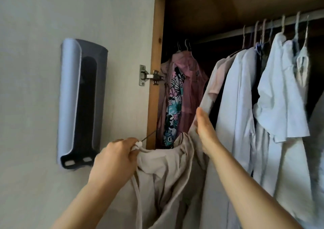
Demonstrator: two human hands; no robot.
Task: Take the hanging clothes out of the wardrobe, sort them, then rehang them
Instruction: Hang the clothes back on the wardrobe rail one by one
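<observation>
The left hand [115,160] is curled tight around a small white hanger end [138,144] and a bunch of soft beige cloth garment [166,172], so it is holding both at once. A thin dark wire pokes out past that fist toward the wardrobe. The right hand [205,128] lies on the upper edge of the same beige garment with its fingers mostly straight; whether the thumb pinches the cloth behind cannot be seen. The garment sags low between the two hands, just in front of the open wooden wardrobe [154,53], and part of it runs up toward the row of white and pale blue shirts [245,97] hanging from the silver metal rail [263,27]. A pink and flowery bunch of clothes [182,88] hangs deeper at the left. The beige cloth looks light, floppy and thin, so it will droop and could slip off. The best place to hold it is probably the hanger, near the hook, not the loose cloth. A grey plastic holder [78,102] sticks to the door.
</observation>
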